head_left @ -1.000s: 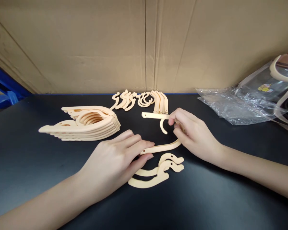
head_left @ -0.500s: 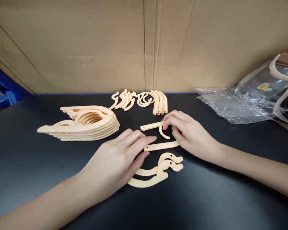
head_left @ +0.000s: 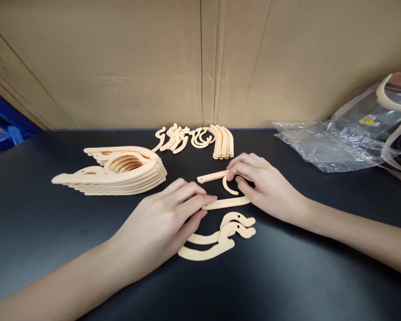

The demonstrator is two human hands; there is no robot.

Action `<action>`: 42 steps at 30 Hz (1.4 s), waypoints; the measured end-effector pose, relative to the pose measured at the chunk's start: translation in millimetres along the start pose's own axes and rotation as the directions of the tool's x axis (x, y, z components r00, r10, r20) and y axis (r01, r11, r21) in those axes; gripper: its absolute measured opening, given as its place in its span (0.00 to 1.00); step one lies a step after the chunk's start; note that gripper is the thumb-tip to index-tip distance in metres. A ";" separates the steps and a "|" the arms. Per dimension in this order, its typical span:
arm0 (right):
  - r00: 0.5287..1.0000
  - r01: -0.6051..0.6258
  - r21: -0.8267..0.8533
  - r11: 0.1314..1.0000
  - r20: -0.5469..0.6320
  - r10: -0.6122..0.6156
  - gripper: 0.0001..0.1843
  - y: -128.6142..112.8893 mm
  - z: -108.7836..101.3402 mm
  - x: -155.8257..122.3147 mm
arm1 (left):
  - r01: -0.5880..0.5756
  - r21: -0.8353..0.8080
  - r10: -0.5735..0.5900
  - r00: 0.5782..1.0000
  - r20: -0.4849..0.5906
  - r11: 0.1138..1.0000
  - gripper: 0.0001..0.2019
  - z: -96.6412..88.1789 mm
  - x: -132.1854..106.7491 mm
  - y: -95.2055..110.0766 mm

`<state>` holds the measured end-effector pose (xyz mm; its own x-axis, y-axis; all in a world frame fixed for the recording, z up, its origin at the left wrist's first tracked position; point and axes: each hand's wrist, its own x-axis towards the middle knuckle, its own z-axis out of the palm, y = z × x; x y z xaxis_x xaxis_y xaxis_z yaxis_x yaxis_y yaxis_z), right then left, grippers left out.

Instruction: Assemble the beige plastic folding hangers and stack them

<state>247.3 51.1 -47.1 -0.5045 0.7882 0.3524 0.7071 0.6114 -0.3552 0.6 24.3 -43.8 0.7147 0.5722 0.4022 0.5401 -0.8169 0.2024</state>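
Two hands share one hanger piece [head_left: 225, 203] flat on the surface [head_left: 287, 267]: your left hand [head_left: 163, 223] pinches its lower arm's tip, your right hand [head_left: 267, 189] seemingly closes its fingers on the hinge. Press evenly, low.

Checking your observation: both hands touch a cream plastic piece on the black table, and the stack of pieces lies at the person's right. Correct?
No: the head view shows the stack at the person's left. The left hand and right hand do touch the cream piece.

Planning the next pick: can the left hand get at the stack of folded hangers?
Probably yes: the stack lies close to the left hand, only table between, though its grip is on the unfolded hanger.
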 end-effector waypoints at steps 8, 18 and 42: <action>1.000 0.004 -0.050 0.999 -0.006 -0.004 0.11 -0.8 -0.3 0.2 | -0.043 0.049 0.042 0.999 0.013 0.998 0.13 -2.7 1.8 2.3; 0.996 0.052 -0.056 0.997 -0.075 -0.056 0.10 -3.1 -3.2 -0.4 | -0.227 -0.079 0.233 0.969 0.077 0.971 0.20 -12.6 1.9 13.5; 0.982 0.143 -0.045 0.989 -0.120 -0.148 0.09 -4.0 -3.0 -1.4 | -0.243 0.062 0.244 0.970 -0.014 0.968 0.12 -10.2 1.3 17.1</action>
<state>246.6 47.3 -43.6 -0.5403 0.6751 0.5023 0.6492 0.7142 -0.2617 6.3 10.3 -30.8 0.8189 0.3542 0.4516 0.3767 -0.9254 0.0428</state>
